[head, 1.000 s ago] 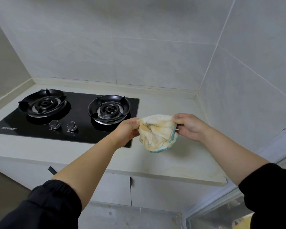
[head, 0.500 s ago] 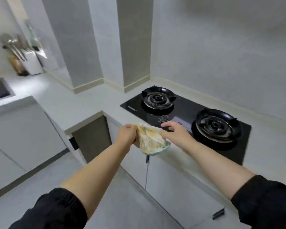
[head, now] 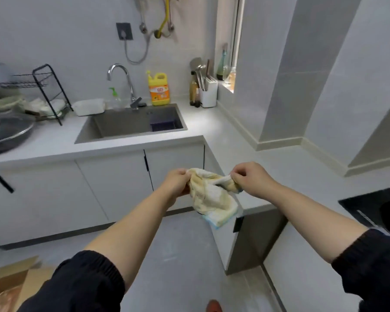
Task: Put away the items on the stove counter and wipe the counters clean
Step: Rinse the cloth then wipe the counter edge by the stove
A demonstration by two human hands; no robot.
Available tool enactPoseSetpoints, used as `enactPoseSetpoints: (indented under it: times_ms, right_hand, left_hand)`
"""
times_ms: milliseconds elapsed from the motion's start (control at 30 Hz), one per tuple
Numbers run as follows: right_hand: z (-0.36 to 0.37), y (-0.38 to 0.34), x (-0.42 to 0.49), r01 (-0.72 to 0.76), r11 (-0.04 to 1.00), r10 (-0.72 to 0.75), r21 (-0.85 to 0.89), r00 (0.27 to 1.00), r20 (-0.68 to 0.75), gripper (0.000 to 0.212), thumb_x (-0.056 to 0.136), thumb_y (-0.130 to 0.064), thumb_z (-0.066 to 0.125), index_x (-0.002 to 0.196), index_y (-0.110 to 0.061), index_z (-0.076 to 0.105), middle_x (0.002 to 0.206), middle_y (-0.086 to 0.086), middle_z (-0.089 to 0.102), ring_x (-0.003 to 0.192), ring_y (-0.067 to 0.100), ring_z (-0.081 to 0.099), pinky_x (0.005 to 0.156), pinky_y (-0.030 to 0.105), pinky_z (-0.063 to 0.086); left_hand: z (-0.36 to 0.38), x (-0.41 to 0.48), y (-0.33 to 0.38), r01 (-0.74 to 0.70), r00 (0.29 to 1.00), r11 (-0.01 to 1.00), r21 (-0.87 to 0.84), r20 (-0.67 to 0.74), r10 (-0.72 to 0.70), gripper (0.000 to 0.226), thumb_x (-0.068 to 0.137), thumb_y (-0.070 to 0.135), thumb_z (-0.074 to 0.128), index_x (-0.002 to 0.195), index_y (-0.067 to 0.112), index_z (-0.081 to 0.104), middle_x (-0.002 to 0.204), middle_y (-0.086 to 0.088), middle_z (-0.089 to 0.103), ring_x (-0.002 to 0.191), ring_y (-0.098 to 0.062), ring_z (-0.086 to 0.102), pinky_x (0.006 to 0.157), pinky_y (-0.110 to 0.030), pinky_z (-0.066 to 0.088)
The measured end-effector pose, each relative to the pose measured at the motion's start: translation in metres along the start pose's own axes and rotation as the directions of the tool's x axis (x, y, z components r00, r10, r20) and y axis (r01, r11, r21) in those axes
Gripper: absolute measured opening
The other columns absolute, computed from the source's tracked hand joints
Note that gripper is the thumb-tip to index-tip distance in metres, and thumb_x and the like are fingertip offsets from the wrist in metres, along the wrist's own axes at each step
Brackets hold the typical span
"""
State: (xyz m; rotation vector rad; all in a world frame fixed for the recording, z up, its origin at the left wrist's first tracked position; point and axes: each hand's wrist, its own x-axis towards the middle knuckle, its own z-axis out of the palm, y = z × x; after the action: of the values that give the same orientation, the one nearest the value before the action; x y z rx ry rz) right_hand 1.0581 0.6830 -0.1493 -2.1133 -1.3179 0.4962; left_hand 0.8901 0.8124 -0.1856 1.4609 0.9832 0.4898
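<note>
A crumpled yellow-stained white cloth (head: pixel 214 197) with a blue edge hangs in the air between my two hands, over the floor in front of the counter corner. My left hand (head: pixel 177 183) grips its left end, and my right hand (head: pixel 250 179) pinches its right end. The white counter (head: pixel 245 143) runs from the sink round the corner toward the black stove (head: pixel 369 206), of which only a corner shows at the right edge.
A sink (head: pixel 133 124) with a tap (head: pixel 122 79) sits ahead. Behind it stand a yellow detergent bottle (head: pixel 158 88), a white utensil holder (head: pixel 208 93) and a white box (head: pixel 89 106). At far left are a dish rack (head: pixel 38 91) and a lidded pan (head: pixel 7 131). A cardboard box (head: pixel 11 282) lies on the floor.
My view has swung left from the stove to the sink corner. Both hands kept hold of the cloth and carried it away from the stove counter.
</note>
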Motion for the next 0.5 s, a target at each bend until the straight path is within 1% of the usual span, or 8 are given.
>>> enactPoseSetpoints:
  times_ms: [100, 167, 233, 267, 300, 333, 400, 500]
  right_hand:
    - [0.023, -0.031, 0.083, 0.010, 0.984, -0.023, 0.180, 0.997, 0.070, 0.029, 0.094, -0.011, 0.047, 0.066, -0.005, 0.056, 0.063, 0.006, 0.049, 0.059, 0.015, 0.041, 0.055, 0.024, 0.034]
    - [0.049, -0.054, 0.155, 0.014, 0.932, -0.070, 0.361, 0.987, 0.142, 0.028, 0.095, -0.011, 0.048, 0.071, -0.005, 0.060, 0.069, 0.007, 0.053, 0.067, 0.018, 0.049, 0.066, 0.029, 0.043]
    - [0.073, -0.079, 0.216, -0.010, 0.864, -0.112, 0.503, 0.971, 0.212, 0.025, 0.097, -0.010, 0.046, 0.079, -0.003, 0.062, 0.076, 0.009, 0.058, 0.073, 0.019, 0.056, 0.071, 0.030, 0.051]
    - [0.088, -0.095, 0.254, -0.017, 0.836, -0.142, 0.548, 0.958, 0.247, 0.025, 0.098, -0.010, 0.045, 0.081, -0.004, 0.061, 0.077, 0.008, 0.058, 0.073, 0.017, 0.057, 0.069, 0.027, 0.053]
    - [0.098, -0.109, 0.284, -0.019, 0.824, -0.167, 0.567, 0.947, 0.275, 0.025, 0.098, -0.010, 0.044, 0.081, -0.005, 0.060, 0.076, 0.006, 0.058, 0.071, 0.014, 0.057, 0.065, 0.023, 0.053]
    - [0.109, -0.129, 0.320, -0.013, 0.817, -0.202, 0.577, 0.930, 0.307, 0.025, 0.099, -0.010, 0.043, 0.081, -0.006, 0.060, 0.074, 0.005, 0.056, 0.068, 0.012, 0.055, 0.060, 0.020, 0.052]
    - [0.126, -0.163, 0.380, 0.016, 0.824, -0.267, 0.566, 0.892, 0.364, 0.027, 0.098, -0.007, 0.043, 0.077, -0.007, 0.059, 0.069, 0.004, 0.053, 0.061, 0.009, 0.052, 0.053, 0.017, 0.048]
    - [0.151, -0.203, 0.454, 0.070, 0.850, -0.320, 0.523, 0.856, 0.406, 0.031, 0.096, -0.002, 0.045, 0.071, -0.011, 0.061, 0.064, 0.000, 0.055, 0.058, 0.008, 0.050, 0.054, 0.018, 0.044]
  left_hand:
    - [-0.069, 0.050, -0.007, -0.032, 0.999, 0.991, 0.132, -0.040, 0.037, 0.028, 0.098, 0.010, 0.043, 0.073, 0.008, 0.055, 0.072, -0.011, 0.055, 0.066, -0.022, 0.053, 0.064, -0.034, 0.049]
    - [-0.118, 0.097, -0.009, -0.038, 0.994, 0.976, 0.217, -0.091, 0.059, 0.023, 0.096, 0.010, 0.047, 0.076, 0.005, 0.057, 0.070, -0.011, 0.053, 0.063, -0.022, 0.051, 0.062, -0.035, 0.046]
    - [-0.155, 0.139, -0.004, -0.064, 0.976, 0.962, 0.266, -0.183, 0.116, 0.012, 0.094, 0.013, 0.051, 0.087, 0.008, 0.060, 0.077, -0.007, 0.057, 0.070, -0.019, 0.054, 0.066, -0.029, 0.048]
    - [-0.176, 0.165, 0.002, -0.080, 0.960, 0.958, 0.274, -0.236, 0.147, 0.008, 0.093, 0.013, 0.054, 0.098, 0.011, 0.060, 0.087, -0.003, 0.060, 0.079, -0.015, 0.056, 0.067, -0.020, 0.046]
    - [-0.192, 0.184, 0.008, -0.094, 0.952, 0.963, 0.252, -0.261, 0.161, 0.017, 0.093, 0.011, 0.054, 0.110, 0.014, 0.058, 0.098, -0.001, 0.060, 0.089, -0.012, 0.056, 0.068, -0.013, 0.044]
    - [-0.215, 0.210, 0.018, -0.106, 0.955, 0.971, 0.216, -0.249, 0.159, 0.027, 0.093, 0.007, 0.052, 0.118, 0.017, 0.056, 0.109, 0.000, 0.060, 0.097, -0.010, 0.055, 0.071, -0.010, 0.042]
    - [-0.256, 0.248, 0.036, -0.105, 0.984, 0.977, 0.184, -0.124, 0.129, 0.040, 0.091, -0.002, 0.049, 0.122, 0.022, 0.055, 0.122, 0.002, 0.060, 0.111, -0.007, 0.053, 0.084, -0.016, 0.042]
    - [-0.307, 0.293, 0.050, -0.056, 0.998, 0.966, 0.253, 0.017, 0.053, 0.052, 0.084, -0.002, 0.058, 0.126, 0.027, 0.052, 0.127, 0.006, 0.059, 0.121, -0.002, 0.049, 0.100, -0.027, 0.042]
